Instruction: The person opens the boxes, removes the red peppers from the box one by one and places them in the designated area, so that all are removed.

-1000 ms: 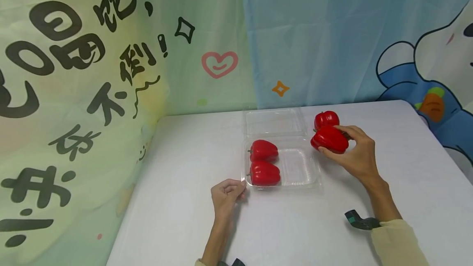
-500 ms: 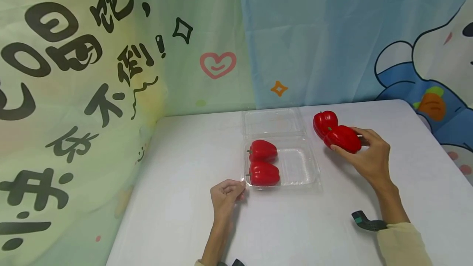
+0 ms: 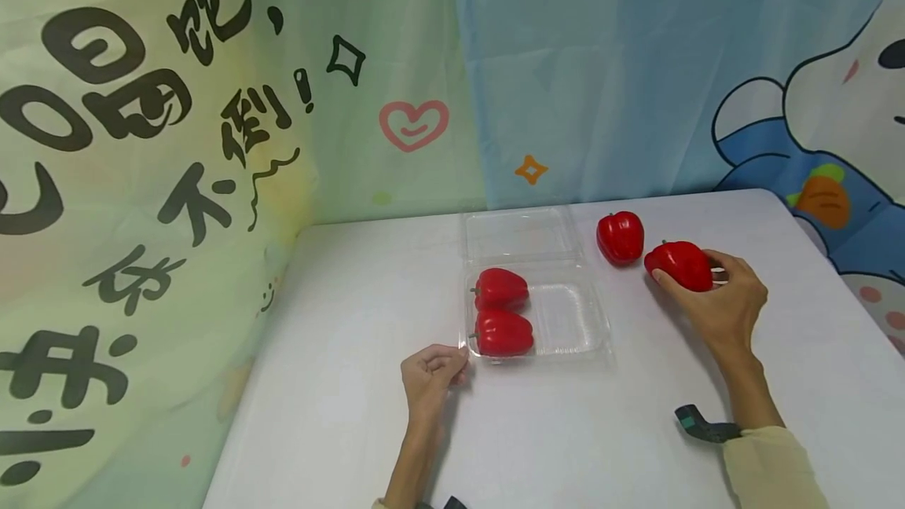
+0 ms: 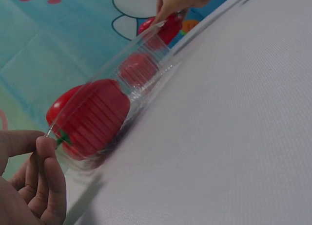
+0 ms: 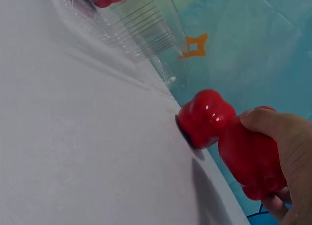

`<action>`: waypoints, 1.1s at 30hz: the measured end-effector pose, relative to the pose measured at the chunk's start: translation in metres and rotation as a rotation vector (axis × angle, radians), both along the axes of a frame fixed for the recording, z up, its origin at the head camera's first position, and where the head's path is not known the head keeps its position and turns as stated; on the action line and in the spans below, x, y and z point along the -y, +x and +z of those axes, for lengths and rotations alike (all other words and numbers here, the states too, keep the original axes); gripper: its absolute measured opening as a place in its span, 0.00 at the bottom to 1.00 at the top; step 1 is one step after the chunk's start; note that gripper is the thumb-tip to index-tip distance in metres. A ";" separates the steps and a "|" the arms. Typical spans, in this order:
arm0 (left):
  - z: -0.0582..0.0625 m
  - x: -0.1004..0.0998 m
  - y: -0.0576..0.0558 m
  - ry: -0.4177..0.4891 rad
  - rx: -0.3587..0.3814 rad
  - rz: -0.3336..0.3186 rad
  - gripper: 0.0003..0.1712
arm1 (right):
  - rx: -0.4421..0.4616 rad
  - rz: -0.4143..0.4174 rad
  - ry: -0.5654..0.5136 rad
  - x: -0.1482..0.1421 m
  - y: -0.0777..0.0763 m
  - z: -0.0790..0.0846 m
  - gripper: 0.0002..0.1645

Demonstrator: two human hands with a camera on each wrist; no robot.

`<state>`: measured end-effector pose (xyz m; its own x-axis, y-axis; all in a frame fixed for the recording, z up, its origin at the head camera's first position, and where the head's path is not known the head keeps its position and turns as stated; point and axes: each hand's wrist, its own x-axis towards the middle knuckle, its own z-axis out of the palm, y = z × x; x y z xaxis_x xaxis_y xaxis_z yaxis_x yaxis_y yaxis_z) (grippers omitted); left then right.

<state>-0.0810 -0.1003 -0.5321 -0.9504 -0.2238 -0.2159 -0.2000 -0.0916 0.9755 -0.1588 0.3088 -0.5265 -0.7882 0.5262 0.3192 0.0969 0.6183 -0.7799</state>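
Note:
My left hand [image 3: 433, 377] pinches the front left corner of a clear plastic clamshell box [image 3: 569, 320], thumb against finger at the rim in the left wrist view. Two red bell peppers lie in the box's left half: a rear one [image 3: 501, 290] and a front one [image 3: 503, 333], stems to the left. Right of the box, my right hand [image 3: 731, 297] grips another red bell pepper [image 3: 680, 264], held above the table with its shadow below in the right wrist view. Just left of and behind it, a further red bell pepper [image 3: 620, 238] rests on the table.
The box's hinged lid [image 3: 522, 234] lies back toward the table's far edge. A white table [image 3: 339, 383] spreads under everything. Behind and to the left hangs a printed cloth backdrop [image 3: 601, 61].
My right hand has carried its pepper rightward, away from the box and from the pepper on the table, turning it somewhat. The left hand keeps its place at the box corner.

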 end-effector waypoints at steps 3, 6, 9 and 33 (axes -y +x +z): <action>0.000 0.000 0.001 0.001 0.000 0.001 0.07 | 0.030 -0.029 0.001 -0.001 -0.001 -0.002 0.44; 0.001 0.000 0.001 0.003 0.004 -0.001 0.08 | 0.054 -0.047 -0.002 -0.002 -0.002 -0.006 0.45; 0.001 0.000 0.000 0.004 0.008 -0.001 0.08 | 0.075 -0.060 -0.010 -0.004 -0.005 -0.011 0.46; 0.002 -0.001 0.000 -0.012 0.010 0.012 0.08 | 0.116 -0.079 -0.070 -0.009 -0.046 -0.014 0.49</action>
<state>-0.0813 -0.0994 -0.5299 -0.9456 -0.2378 -0.2222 -0.2083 -0.0824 0.9746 -0.2044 0.3183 -0.5403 -0.7732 0.6055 0.1885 0.2353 0.5499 -0.8014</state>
